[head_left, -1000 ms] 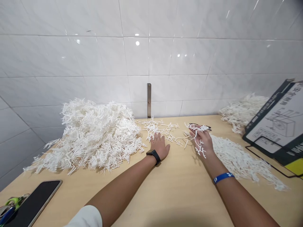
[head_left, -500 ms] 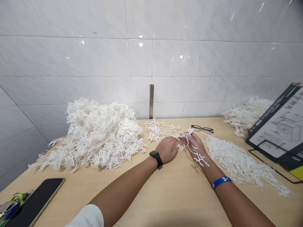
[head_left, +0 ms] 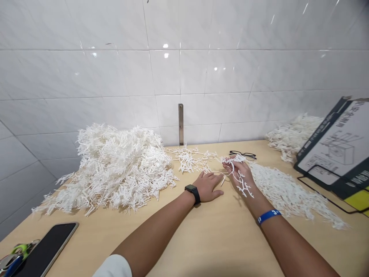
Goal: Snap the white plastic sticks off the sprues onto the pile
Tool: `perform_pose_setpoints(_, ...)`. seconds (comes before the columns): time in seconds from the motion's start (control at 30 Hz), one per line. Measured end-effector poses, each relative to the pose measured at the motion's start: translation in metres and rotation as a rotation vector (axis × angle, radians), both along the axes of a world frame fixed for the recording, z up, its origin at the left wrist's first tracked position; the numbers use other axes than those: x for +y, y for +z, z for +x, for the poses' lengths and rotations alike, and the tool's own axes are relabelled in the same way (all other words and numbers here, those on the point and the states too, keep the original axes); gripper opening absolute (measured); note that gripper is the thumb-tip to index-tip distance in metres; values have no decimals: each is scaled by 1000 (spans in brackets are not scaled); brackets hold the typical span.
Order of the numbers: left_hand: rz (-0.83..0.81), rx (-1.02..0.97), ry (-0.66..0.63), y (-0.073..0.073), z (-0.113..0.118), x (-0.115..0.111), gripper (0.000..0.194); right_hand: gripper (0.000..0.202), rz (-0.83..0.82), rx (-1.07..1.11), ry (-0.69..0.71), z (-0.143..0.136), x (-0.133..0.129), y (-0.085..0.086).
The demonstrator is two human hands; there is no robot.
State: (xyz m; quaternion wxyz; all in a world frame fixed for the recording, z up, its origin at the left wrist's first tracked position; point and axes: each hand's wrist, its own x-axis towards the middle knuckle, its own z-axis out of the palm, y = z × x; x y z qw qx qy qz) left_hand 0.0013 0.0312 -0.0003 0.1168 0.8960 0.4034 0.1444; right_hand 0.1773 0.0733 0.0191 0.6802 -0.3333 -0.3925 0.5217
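Note:
My right hand [head_left: 244,177] is closed around a white branched sprig [head_left: 243,186], whose forked tips hang over the wrist side; more white tips stick up above the fingers. My left hand [head_left: 206,187] lies low over the table with its fingers stretched out and thumb apart. A thin white stem passes close to its fingertips; I cannot tell whether they touch. Just beyond the left hand is a small loose group of white sprigs [head_left: 191,158]. A big heap of similar white sprigs [head_left: 123,165] stands to the left.
Right of my right hand spreads a flat pile of short white pieces [head_left: 291,192]. Behind it are folded eyeglasses [head_left: 243,155], another white pile [head_left: 291,132] and a leaning printed box [head_left: 331,154] with a black wire frame. A phone [head_left: 54,246] and keys [head_left: 17,256] lie front left.
My left hand has opened, its fingers straightening and moving away from the right hand. The right hand keeps its hold on the sprig. The whole view has shifted slightly.

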Motion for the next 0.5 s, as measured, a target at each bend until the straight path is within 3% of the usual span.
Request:
perform_pose_setpoints(0.23, 68, -129, 172, -5, -3, 5, 73, 62, -60, 16, 51, -3, -16, 36)
perform_pose_setpoints(0.37, 129, -20, 168, -10, -3, 9, 52, 44, -202, -16, 70, 5, -46, 39)
perform_pose_setpoints(0.5, 99, 82, 189, -12, -2, 10, 46, 17, -317, 54, -47, 17, -86, 19)
